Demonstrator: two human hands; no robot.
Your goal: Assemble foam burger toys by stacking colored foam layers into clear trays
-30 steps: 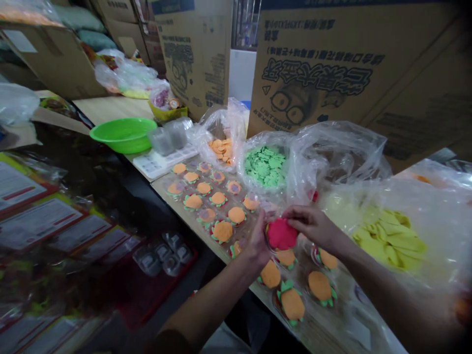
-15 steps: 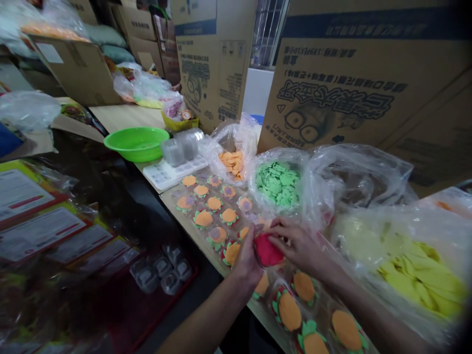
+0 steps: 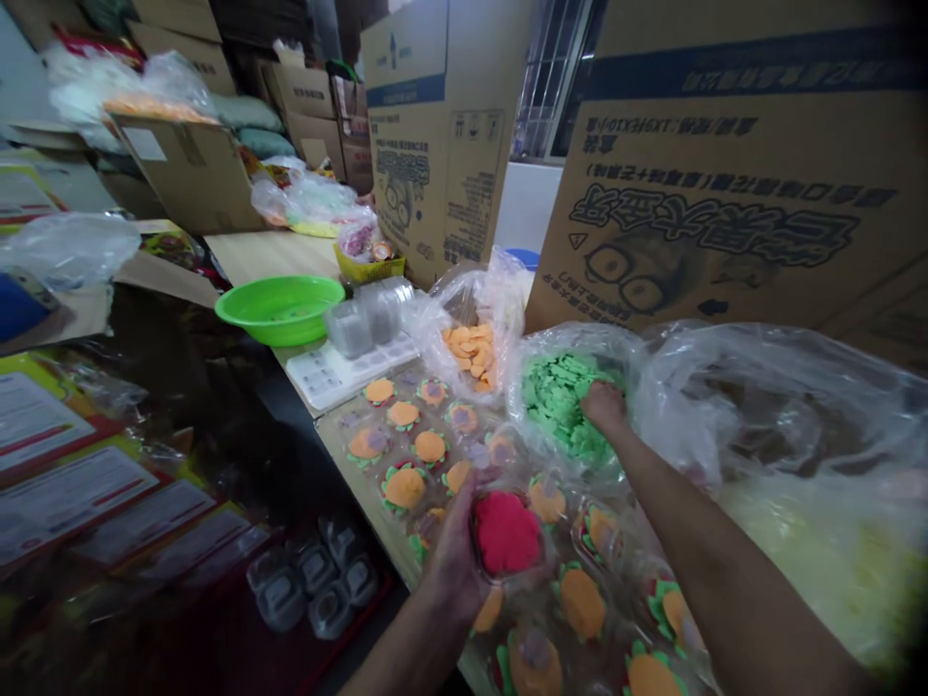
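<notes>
Cartons [image 3: 725, 193] wall the table's far side; a green bowl [image 3: 279, 307] and a bag of orange pieces [image 3: 471, 350] sit to my left. Trays of orange flowers [image 3: 406, 454] lie under my arms. My left hand [image 3: 453, 551] cups a red piece [image 3: 506, 532] over them. My right hand [image 3: 603, 404] reaches into the bag of green pieces [image 3: 555, 396], fingers buried, so its grip I cannot tell.

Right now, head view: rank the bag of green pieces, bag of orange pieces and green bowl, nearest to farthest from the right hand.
1. Bag of green pieces: the right hand is inside it.
2. Bag of orange pieces: next bag leftward.
3. Green bowl: far left on the table.
</notes>
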